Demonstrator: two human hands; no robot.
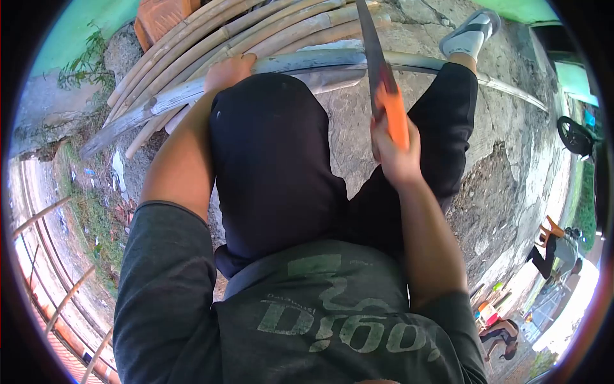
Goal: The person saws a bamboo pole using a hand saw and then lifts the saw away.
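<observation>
My right hand [400, 153] is closed around the orange handle [398, 115] of a handsaw. The saw's long dark blade [371, 41] points away from me and crosses a weathered, whitish bamboo pole [313, 59]; the hand and handle are slightly blurred. On the same pole, left of the blade, my left hand [229, 72] is wrapped over the top, its fingers partly hidden. My left knee, in black trousers, is bent close beside that hand. The pole runs sideways in front of me, past my outstretched right leg.
Several curved bamboo poles [281, 29] lie on the cracked concrete [505, 147] beyond. A brown wooden object [160, 19] stands at the back left. Grass [89, 211] grows at left. Two other people are at the right, one bending [502, 336], one near an orange chair [550, 230].
</observation>
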